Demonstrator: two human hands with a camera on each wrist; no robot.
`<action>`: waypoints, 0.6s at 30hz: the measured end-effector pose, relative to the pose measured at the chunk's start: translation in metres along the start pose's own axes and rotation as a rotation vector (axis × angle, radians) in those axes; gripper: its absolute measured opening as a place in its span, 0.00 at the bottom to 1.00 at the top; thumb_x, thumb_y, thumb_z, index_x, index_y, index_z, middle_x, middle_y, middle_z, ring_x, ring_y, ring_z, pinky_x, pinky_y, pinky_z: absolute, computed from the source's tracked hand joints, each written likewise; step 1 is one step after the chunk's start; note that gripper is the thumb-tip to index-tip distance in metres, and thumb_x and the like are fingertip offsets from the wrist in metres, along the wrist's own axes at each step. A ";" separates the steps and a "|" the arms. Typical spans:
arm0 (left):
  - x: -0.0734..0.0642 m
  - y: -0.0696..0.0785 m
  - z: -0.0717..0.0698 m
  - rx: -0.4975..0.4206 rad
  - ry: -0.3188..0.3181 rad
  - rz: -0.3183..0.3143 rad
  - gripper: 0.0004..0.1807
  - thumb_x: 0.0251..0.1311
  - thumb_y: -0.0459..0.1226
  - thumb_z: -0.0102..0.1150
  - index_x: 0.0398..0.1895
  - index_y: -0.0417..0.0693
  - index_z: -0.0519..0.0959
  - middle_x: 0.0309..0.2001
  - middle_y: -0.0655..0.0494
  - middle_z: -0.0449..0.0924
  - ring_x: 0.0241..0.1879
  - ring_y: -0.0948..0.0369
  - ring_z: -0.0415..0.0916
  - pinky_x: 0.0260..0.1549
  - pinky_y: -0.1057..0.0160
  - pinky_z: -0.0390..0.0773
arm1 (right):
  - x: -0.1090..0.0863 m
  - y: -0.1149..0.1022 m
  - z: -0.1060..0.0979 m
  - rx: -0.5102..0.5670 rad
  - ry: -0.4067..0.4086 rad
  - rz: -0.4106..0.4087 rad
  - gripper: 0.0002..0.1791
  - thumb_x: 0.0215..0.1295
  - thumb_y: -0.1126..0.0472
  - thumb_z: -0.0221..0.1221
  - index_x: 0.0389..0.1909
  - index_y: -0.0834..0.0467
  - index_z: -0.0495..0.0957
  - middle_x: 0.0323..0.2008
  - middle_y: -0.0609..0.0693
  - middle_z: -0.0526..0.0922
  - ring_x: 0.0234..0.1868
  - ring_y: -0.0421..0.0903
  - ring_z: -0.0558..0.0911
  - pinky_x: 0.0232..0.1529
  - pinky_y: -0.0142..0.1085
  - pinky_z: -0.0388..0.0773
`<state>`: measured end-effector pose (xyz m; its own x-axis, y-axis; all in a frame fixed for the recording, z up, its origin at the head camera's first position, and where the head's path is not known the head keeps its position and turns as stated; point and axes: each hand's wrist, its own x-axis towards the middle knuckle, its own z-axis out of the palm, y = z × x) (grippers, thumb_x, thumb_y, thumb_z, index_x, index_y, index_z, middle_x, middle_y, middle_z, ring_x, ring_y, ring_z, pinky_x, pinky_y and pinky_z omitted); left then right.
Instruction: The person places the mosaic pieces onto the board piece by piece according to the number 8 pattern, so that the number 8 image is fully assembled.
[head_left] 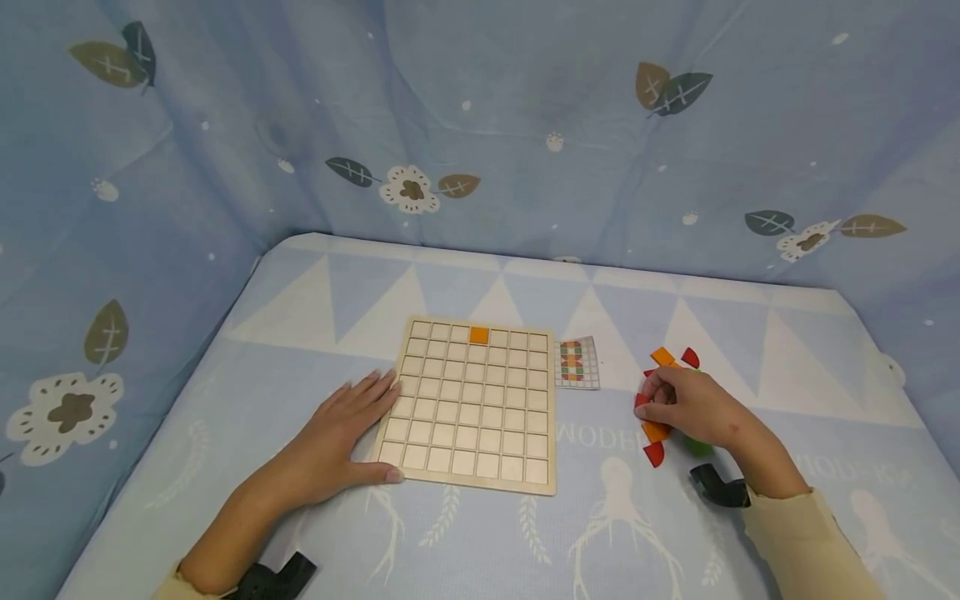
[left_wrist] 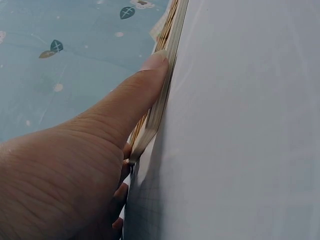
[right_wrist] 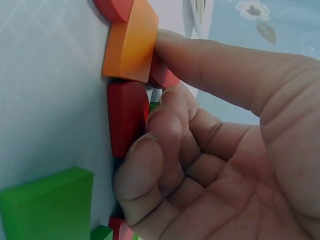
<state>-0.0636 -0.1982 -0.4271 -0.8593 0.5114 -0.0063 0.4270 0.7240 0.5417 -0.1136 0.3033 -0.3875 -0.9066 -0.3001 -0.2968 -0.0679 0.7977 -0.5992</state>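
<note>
A wooden grid board [head_left: 462, 414] lies on the table, one orange square tile [head_left: 478, 335] sitting in its far row. My left hand [head_left: 326, 442] rests at the board's left side with straight fingers; its thumb [left_wrist: 135, 92] touches the near edge in the left wrist view. Off to the right, my right hand [head_left: 693, 404] reaches into a loose pile of coloured blocks and pinches a red block [right_wrist: 162, 75] between thumb and fingers. An orange block [right_wrist: 131, 45], another red block [right_wrist: 125, 115] and a green block [right_wrist: 50, 205] lie close by. The palm hides part of the pile.
A small pattern card [head_left: 577, 363] with a printed coloured grid lies against the board's right edge. A red quarter-round piece [head_left: 654, 454] is at the pile's near end. Patterned curtains [head_left: 510, 125] hang behind and beside the table.
</note>
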 end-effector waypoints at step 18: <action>0.000 0.000 0.000 -0.010 -0.019 -0.014 0.61 0.54 0.66 0.71 0.83 0.44 0.58 0.84 0.52 0.49 0.83 0.48 0.41 0.78 0.42 0.40 | -0.007 0.006 0.006 -0.024 0.102 -0.033 0.08 0.69 0.60 0.69 0.38 0.55 0.78 0.28 0.47 0.75 0.31 0.46 0.75 0.30 0.33 0.75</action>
<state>-0.0640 -0.1982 -0.4272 -0.8596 0.5101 -0.0297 0.4122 0.7265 0.5498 -0.1057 0.3075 -0.3934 -0.9411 -0.2729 -0.1995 -0.1074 0.8010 -0.5890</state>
